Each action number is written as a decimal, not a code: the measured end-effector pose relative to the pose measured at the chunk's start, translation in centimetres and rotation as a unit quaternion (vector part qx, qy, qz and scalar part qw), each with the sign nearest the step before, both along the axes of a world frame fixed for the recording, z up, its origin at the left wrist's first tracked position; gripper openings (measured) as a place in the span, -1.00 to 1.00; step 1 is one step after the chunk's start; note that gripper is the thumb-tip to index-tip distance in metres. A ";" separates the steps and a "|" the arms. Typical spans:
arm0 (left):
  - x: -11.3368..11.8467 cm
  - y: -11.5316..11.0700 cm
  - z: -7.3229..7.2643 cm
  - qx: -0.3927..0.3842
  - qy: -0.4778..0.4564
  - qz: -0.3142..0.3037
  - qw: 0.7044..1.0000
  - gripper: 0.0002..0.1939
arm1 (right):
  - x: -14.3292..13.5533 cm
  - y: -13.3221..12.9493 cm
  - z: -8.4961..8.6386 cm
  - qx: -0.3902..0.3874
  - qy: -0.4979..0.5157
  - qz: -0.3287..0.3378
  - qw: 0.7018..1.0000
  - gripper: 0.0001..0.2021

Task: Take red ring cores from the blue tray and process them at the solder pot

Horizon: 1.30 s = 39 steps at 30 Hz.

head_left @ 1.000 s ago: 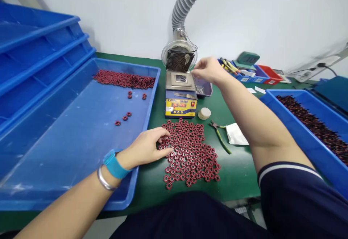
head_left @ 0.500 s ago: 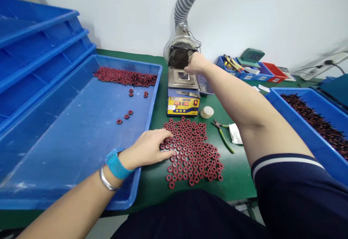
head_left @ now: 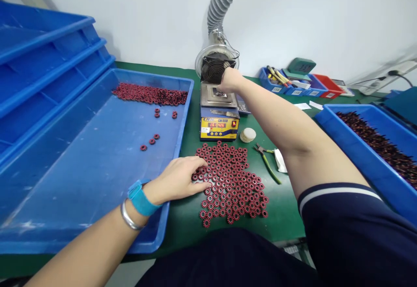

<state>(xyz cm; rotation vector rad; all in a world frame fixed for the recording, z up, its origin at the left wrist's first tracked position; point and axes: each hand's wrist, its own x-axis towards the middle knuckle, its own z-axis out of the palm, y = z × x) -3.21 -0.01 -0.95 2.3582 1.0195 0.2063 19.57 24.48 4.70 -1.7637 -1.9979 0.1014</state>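
Note:
Many small red ring-shaped parts (head_left: pixel 231 182) lie flat on the green table. My left hand (head_left: pixel 182 177) rests at their left edge, thumb and fingers apart around a few of them, holding nothing. Behind the parts stands a yellow and blue heating device (head_left: pixel 219 124) with lit red digits and a metal top. My right hand (head_left: pixel 230 80) is over the small shiny square pot (head_left: pixel 217 92) on that top, in front of the round black fan grille (head_left: pixel 213 70). Its fingers are bent and pressed together; what they hold, if anything, is hidden.
A large blue tray (head_left: pixel 97 148) at the left holds more red parts, beside stacked trays (head_left: pixel 48 56). Right of the device are a round whitish block (head_left: pixel 248 135), green-handled cutters (head_left: pixel 269 165) and a blue bin (head_left: pixel 358 113) of dark parts. A grey hose (head_left: pixel 223 2) hangs behind.
My right hand has moved slightly left and down, closer to the pot. My left hand has stayed in place. The digits on the device read differently.

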 end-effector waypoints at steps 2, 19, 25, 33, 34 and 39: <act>-0.1 0.0 -0.1 0.000 -0.012 0.000 1.000 -0.60 | -0.2 -1.1 1.3 -0.014 0.012 -0.012 1.000 -0.81; 1.3 -0.3 0.0 -0.280 -0.460 0.207 0.817 -0.57 | -2.8 -23.7 -2.6 -0.016 0.374 0.181 0.909 -0.81; 2.1 -1.0 0.1 -0.299 -0.475 0.200 0.803 -0.63 | -3.8 -26.4 -4.9 0.137 0.213 0.230 0.939 -0.94; 0.0 0.4 1.5 -0.096 -0.326 0.273 0.900 -0.68 | -0.6 -27.1 -4.8 0.080 0.242 0.175 0.951 -0.81; -1.2 1.0 1.9 -0.040 -0.282 0.307 0.908 -0.70 | 0.9 -27.0 -5.1 0.068 0.257 0.143 0.953 -0.81; -9.0 5.0 2.5 0.072 0.011 0.508 0.858 -0.78 | 9.3 -26.6 -8.9 -0.041 0.222 0.000 0.974 -0.86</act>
